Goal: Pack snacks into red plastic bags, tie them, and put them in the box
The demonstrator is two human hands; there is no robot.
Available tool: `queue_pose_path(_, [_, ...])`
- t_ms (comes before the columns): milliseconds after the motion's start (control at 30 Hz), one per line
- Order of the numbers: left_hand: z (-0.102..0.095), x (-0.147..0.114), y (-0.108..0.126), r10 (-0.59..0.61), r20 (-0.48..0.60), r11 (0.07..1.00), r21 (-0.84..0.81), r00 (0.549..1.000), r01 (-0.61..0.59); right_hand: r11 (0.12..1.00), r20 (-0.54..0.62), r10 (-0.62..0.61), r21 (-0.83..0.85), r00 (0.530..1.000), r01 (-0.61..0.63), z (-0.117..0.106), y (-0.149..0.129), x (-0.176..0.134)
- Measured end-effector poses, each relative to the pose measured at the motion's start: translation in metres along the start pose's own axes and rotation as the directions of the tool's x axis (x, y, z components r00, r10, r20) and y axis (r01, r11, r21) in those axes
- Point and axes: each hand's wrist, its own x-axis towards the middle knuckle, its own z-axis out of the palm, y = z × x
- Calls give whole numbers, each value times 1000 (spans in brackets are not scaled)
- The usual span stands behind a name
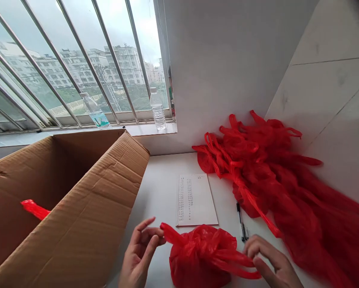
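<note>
Knotted red bag: one plastic bag (202, 260), by the worktop's (161, 188) near edge between the hands, knot uppermost, probably so both handle ends are within reach.
Left hand: one (142, 252), at the left handle end; its grip's fingertips meet the plastic, but I cannot tell whether they close on it or merely touch.
Right hand: one (271, 262), its grip pinching the right handle loops, which stretch sideways from the knot, seemingly to keep them apart from the left end.
Paper pad: one (203, 200), midway between near and far edges, perhaps laid flat for reading; two written columns.
Pen: one (241, 222), perhaps a second beside it, right of the pad, handy for the right hand.
Bag heap: red plastic bags (263, 168) from the far right corner down the right edge, too overlapped to count.
Cardboard box: one (98, 204), open-topped, at the left edge; one red plastic strip (37, 210) shows inside.
Bottles: two (100, 120) on the windowsill (140, 130), beyond the far edge, apparently out of the way.
</note>
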Motion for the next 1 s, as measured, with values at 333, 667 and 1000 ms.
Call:
queue_pose_path(333, [13,3,-43,150,640,616,536,754,-577,766,416,-328,-407,848,497,60,-17,32])
queue_pose_path(667, [36,-4,-68,189,840,117,495,508,-861,582,401,-467,-532,788,615,83,45,12])
queue_pose_path(1000, [40,-6,-70,336,823,-115,519,458,-847,397,374,-511,-696,774,599,91,44,8])
